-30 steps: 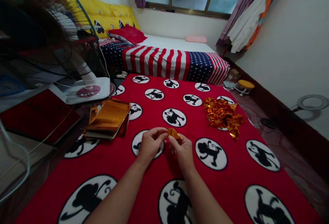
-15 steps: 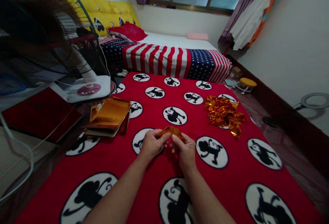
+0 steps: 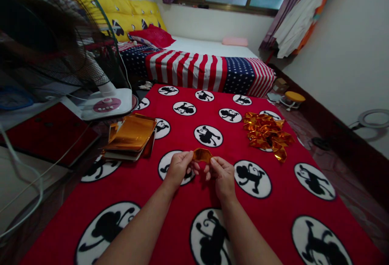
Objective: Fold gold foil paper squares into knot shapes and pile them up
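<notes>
Foil piece (image 3: pixel 202 155) over the red cloth (image 3: pixel 136 184), pinched at both ends between thumb and fingers — left hand (image 3: pixel 178 169) on one, right hand (image 3: pixel 224 174) on the other. Calls for light, even pressure, leaving the curved middle uncrushed.

Right now, no text, label, brand, number or sign can be read anywhere in view.
</notes>
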Action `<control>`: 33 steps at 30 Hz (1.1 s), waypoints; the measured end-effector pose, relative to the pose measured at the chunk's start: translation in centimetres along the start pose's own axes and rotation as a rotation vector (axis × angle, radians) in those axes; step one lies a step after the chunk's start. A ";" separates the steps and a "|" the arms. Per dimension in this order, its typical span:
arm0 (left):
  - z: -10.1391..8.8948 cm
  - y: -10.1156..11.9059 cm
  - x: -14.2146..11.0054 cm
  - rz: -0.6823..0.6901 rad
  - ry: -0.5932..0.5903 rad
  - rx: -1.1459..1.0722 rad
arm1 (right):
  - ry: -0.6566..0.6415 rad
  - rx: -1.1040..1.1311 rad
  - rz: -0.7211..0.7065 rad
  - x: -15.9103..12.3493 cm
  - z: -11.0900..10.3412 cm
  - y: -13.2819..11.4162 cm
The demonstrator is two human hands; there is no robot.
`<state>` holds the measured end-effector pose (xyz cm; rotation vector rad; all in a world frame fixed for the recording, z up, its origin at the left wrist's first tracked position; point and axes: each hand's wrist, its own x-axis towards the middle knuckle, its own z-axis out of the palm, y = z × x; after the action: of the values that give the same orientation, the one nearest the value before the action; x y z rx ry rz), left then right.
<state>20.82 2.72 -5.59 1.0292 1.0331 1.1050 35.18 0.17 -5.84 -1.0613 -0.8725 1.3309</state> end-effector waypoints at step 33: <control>-1.0 0.3 -0.3 0.249 0.195 0.497 | 0.113 -0.436 -0.192 0.1 -0.5 -0.3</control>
<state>19.75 2.59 -5.45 1.4989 1.4072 1.1939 35.73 0.20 -5.66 -1.3344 -1.1791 0.9312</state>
